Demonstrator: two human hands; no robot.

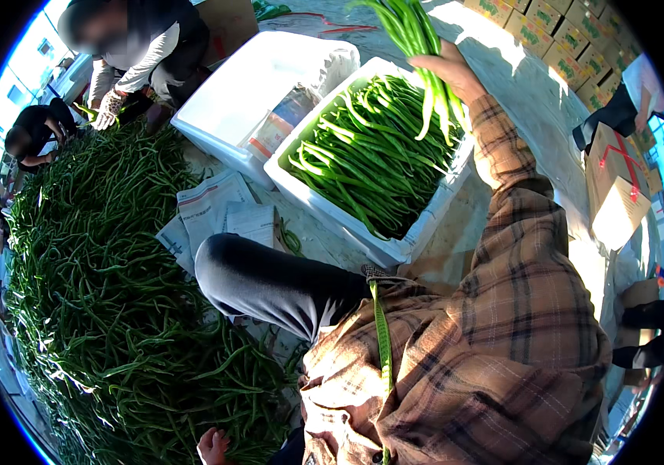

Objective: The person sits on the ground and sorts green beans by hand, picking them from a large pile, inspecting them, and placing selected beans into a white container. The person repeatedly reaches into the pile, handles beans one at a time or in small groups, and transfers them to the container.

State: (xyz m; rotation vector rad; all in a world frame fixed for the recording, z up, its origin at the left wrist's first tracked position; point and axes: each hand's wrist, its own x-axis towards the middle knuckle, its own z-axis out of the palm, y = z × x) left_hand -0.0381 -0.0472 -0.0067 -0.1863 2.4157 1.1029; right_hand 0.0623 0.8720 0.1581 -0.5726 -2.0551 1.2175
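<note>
My right hand [448, 72] grips a bunch of long green chili peppers [404, 29] above the far right corner of a white foam box [425, 232]. The box is filled with long green peppers [367, 145] lying roughly side by side. At the bottom edge of the view, my left hand [213, 446] is at the edge of a large loose heap of green peppers [117, 279]. Its fingers look loosely bent, and whether they touch a pepper I cannot tell. Part of that hand is cut off by the picture's edge.
A second white foam box [239, 81], with printed packets inside, adjoins the filled one. Newspaper sheets [216, 203] lie by my knee. A co-worker [146, 46] in patterned gloves bends over the heap; others are beyond. Stacked cartons [564, 46] and a red-tied carton [622, 174] stand right.
</note>
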